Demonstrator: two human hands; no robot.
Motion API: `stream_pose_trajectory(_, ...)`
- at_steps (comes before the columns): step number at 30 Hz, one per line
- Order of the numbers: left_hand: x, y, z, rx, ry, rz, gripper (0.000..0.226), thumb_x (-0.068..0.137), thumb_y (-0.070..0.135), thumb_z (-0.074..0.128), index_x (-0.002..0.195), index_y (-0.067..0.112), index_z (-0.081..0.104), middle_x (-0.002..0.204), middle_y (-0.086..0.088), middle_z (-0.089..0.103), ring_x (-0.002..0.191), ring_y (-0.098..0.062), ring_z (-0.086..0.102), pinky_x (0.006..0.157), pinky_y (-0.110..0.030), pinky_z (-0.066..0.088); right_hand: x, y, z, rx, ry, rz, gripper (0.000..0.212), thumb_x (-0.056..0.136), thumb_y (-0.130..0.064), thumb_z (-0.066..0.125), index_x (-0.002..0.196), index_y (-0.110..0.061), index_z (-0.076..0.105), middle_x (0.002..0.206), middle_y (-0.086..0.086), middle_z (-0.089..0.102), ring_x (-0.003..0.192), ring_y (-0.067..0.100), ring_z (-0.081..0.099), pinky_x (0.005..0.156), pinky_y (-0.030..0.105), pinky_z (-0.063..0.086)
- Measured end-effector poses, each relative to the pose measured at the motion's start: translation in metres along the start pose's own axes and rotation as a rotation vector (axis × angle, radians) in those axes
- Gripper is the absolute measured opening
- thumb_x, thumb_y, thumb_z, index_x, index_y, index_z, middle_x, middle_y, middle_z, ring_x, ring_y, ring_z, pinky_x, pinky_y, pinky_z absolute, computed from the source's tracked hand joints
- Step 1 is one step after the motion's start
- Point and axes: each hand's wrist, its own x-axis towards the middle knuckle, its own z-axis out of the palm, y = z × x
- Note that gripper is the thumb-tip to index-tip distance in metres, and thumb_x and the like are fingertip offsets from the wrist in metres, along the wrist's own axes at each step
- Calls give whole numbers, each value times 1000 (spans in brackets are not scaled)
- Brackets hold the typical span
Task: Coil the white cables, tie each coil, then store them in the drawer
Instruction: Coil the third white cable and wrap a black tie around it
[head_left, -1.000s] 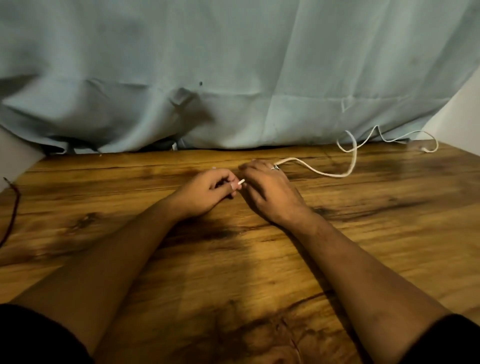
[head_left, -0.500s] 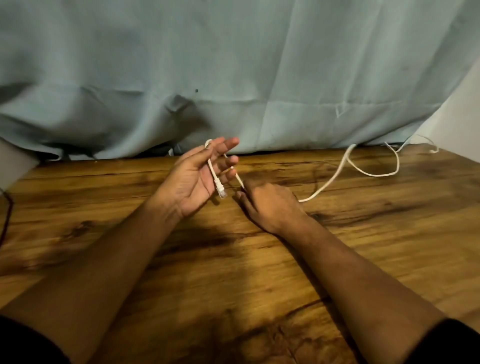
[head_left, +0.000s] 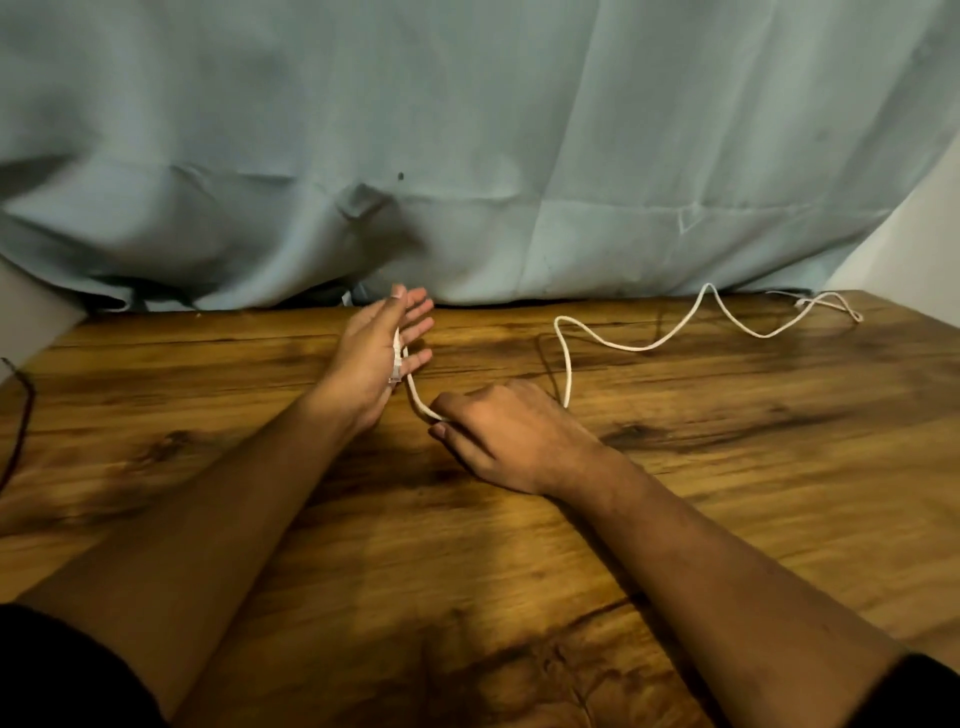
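A white cable (head_left: 644, 347) snakes over the wooden table (head_left: 727, 493) from the far right corner to my hands. My left hand (head_left: 371, 358) stands on edge near the curtain with its fingers straight and spread. The cable's plug end (head_left: 395, 375) lies against its palm, and the cable runs from there down to my right hand (head_left: 511, 436). That hand rests knuckles up on the table and pinches the cable between thumb and forefinger. Behind its knuckles the cable rises in a tall loop.
A pale blue curtain (head_left: 519, 156) hangs along the table's back edge. A dark cord (head_left: 21, 415) lies at the table's left edge. A light wall (head_left: 914, 244) shows at the far right. No drawer is in view.
My right hand has drawn the cable toward me and to the right. My left hand has turned more on edge with the plug against its palm. The slack has bunched into a loop.
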Motion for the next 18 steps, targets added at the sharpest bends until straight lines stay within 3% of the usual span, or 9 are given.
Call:
stream_pose_trajectory(5, 1, -12, -4, 143, -60, -25, 42, 106, 32, 51, 144, 15, 53, 143, -1, 59, 133, -20, 57, 100, -35, 52, 3, 4, -5, 56, 96, 7, 21, 104, -33, 49, 116, -20, 59, 100, 7, 73, 88, 34, 69, 65, 39, 46)
stream_pose_trajectory(9, -7, -14, -5, 259, -142, 41, 45, 105, 38, 49, 147, 20, 52, 142, 1, 60, 114, -8, 69, 82, -21, 57, 0, 4, -14, 88, 174, 36, 30, 102, -36, 44, 118, -17, 62, 108, 5, 73, 92, 28, 69, 70, 40, 54)
stream_pose_trajectory(12, -8, -12, -8, 369, -161, 106, 40, 105, 46, 48, 140, 30, 59, 125, -1, 72, 113, -28, 71, 90, -42, 59, 3, 5, -20, 96, 240, 69, 31, 103, -37, 45, 115, -17, 64, 111, 3, 72, 94, 24, 69, 72, 38, 57)
stream_pose_trajectory(13, -9, -11, -7, 390, -173, 127, 38, 106, 46, 47, 137, 31, 62, 118, -7, 74, 104, -34, 72, 85, -46, 59, 4, 5, -20, 97, 266, 79, 29, 103, -36, 48, 116, -16, 65, 111, 3, 71, 94, 22, 68, 73, 35, 56)
stream_pose_trajectory(15, -13, -12, -3, 404, -200, 157, 34, 108, 44, 45, 122, 29, 72, 92, -21, 71, 65, -31, 69, 59, -36, 56, 2, 7, -19, 100, 325, 110, 25, 103, -33, 55, 117, -16, 67, 108, 2, 70, 91, 18, 66, 73, 30, 51)
stream_pose_trajectory(16, -16, -11, 0, 408, -216, 162, 36, 108, 44, 44, 105, 28, 76, 75, -20, 66, 49, -25, 59, 49, -30, 48, 1, 8, -19, 92, 350, 133, 25, 103, -32, 56, 118, -15, 68, 106, 2, 69, 88, 17, 65, 73, 28, 49)
stream_pose_trajectory(18, -19, -8, 5, 383, -277, 110, 53, 108, 45, 41, 71, 26, 73, 54, -12, 55, 38, -19, 42, 46, -28, 33, 0, 11, -19, 83, 404, 177, 26, 103, -31, 57, 120, -15, 69, 102, 2, 67, 84, 19, 64, 70, 27, 46)
